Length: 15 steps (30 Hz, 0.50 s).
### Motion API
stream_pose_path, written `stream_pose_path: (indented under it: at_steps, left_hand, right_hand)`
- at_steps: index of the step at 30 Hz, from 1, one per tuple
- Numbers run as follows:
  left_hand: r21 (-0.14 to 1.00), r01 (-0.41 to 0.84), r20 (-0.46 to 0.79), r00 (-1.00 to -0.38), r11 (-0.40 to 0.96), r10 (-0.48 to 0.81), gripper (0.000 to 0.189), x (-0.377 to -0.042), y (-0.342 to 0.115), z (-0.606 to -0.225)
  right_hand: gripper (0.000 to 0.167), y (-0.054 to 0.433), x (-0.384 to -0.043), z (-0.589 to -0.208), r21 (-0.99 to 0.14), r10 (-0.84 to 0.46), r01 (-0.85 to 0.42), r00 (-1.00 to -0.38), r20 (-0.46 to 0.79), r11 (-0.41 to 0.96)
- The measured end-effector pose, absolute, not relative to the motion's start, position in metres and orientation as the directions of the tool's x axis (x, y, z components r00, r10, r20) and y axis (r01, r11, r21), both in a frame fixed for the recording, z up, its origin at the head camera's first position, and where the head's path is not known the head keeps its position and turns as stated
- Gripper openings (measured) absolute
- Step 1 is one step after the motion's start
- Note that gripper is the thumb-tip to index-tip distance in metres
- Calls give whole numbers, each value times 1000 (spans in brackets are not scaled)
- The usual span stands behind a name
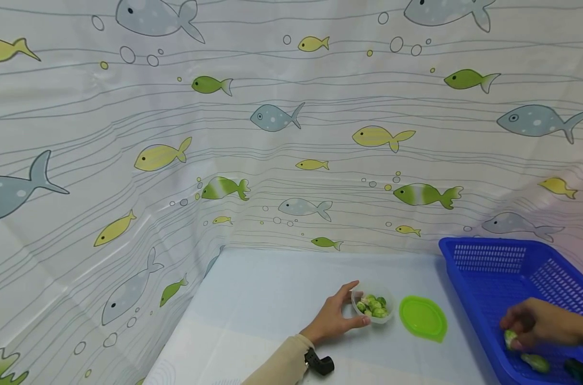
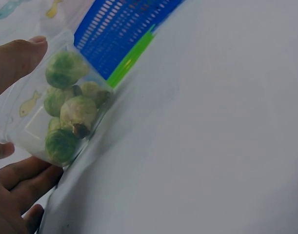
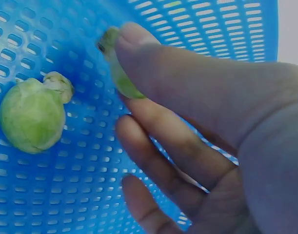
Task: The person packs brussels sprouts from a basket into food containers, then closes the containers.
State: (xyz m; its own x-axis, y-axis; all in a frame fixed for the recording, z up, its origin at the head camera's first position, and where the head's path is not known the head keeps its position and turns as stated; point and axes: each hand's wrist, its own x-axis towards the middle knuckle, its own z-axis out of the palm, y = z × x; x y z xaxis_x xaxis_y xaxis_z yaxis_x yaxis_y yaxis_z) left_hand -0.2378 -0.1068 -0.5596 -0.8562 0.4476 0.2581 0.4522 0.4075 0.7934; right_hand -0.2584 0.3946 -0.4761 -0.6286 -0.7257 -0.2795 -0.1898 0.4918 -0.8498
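Observation:
My left hand (image 1: pixel 333 322) steadies a small clear plastic container (image 1: pixel 391 306), thumb on one side and fingers on the other. Several Brussels sprouts (image 2: pixel 78 113) lie in the container, visible through its wall in the left wrist view. Inside the blue basket, my right hand (image 1: pixel 543 322) pinches one Brussels sprout (image 3: pixel 120 77) between thumb and fingers; part of it is hidden by the thumb. Another Brussels sprout (image 3: pixel 32 118) lies loose on the basket floor beside that hand.
A bright green lid (image 1: pixel 422 317) lies flat between the container and the blue basket (image 1: pixel 469 291). The basket has perforated walls and stands at the right of the white table (image 1: pixel 253 299). Behind the table hangs a fish-patterned curtain (image 1: pixel 272 149).

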Motion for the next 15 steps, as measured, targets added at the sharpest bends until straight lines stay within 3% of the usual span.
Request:
stream_pose_path:
  at_steps: [8, 11, 15]
  left_hand:
    - [799, 446, 252, -858, 404, 448, 89, -238, -107, -559]
    - [799, 447, 254, -857, 403, 448, 89, -238, -107, -559]
    - [796, 452, 258, -855, 402, 449, 89, -238, -108, -560]
  right_hand:
    - [34, 389, -263, -462, -618, -554, -348, -814, -174, 705]
    - [37, 387, -264, -458, -541, -481, -348, -869, -120, 765]
    - [40, 384, -265, -454, -519, -409, -318, -910, -68, 793]
